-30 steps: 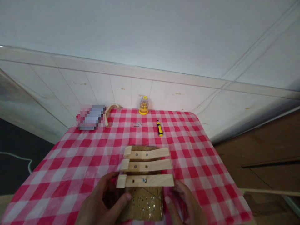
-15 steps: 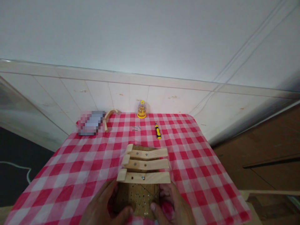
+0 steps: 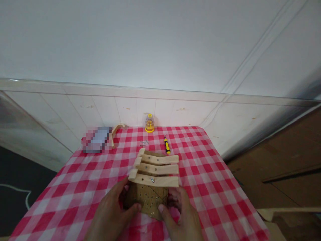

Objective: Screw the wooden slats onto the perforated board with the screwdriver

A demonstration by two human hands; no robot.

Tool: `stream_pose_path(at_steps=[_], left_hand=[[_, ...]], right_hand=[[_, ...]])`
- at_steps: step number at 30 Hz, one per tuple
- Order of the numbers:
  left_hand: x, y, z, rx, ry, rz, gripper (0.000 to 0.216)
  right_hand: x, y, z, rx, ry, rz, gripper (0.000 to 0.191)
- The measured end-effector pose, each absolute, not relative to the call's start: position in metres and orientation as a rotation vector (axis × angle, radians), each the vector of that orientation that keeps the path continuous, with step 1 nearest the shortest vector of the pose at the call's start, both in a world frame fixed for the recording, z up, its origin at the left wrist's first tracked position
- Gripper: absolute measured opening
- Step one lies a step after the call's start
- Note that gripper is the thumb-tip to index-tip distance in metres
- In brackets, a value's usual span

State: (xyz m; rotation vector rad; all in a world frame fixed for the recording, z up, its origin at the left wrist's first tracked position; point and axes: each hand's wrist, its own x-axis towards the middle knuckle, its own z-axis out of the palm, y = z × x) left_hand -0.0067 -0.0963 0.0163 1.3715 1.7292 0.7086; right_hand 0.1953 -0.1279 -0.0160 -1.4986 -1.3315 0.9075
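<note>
1. A person's left hand (image 3: 114, 209) and right hand (image 3: 184, 211) grip the near part of a brown, hole-dotted board (image 3: 147, 197) at a checked table's near side, thumbs on its face, other fingers curled around its edges and partly hidden.
2. Three pale wooden slats (image 3: 163, 181) cross the board, covering much of its far part; a bright screw head (image 3: 152, 180) shows in the nearest.
3. Just beyond the board, a yellow-and-black screwdriver (image 3: 167, 146) lies at right, loose screws (image 3: 143, 145) at left.
4. A yellow-based clear container (image 3: 149, 125) stands upright at the back, near the paneled wall (image 3: 175, 115).
5. At far left, a curved wooden piece (image 3: 112, 142) sits just beside a pixelated flat object (image 3: 99, 138) on the red-and-white tablecloth (image 3: 215, 197).
</note>
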Motion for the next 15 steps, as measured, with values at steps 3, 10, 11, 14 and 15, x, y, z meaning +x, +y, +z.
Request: stream_pose_path(at_steps=[3, 10, 11, 14, 15], left_hand=[[-0.008, -0.096, 0.008, 1.343, 1.671, 0.739, 0.061], [-0.008, -0.106, 0.004, 1.252, 1.614, 0.809, 0.06], [-0.009, -0.108, 0.003, 1.271, 1.626, 0.825, 0.06], [-0.016, -0.115, -0.01, 1.437, 1.7, 0.859, 0.061], [-0.021, -0.119, -0.017, 1.542, 1.744, 0.864, 0.061]], right_hand=[[0.194, -0.126, -0.016, -1.494, -1.33, 0.921, 0.039], [0.196, -0.139, -0.044, -1.446, -1.358, 0.885, 0.041], [0.197, -0.141, -0.048, -1.429, -1.375, 0.869, 0.043], [0.208, -0.147, -0.054, -1.447, -1.47, 0.689, 0.05], [0.215, -0.149, -0.055, -1.482, -1.524, 0.574, 0.051]])
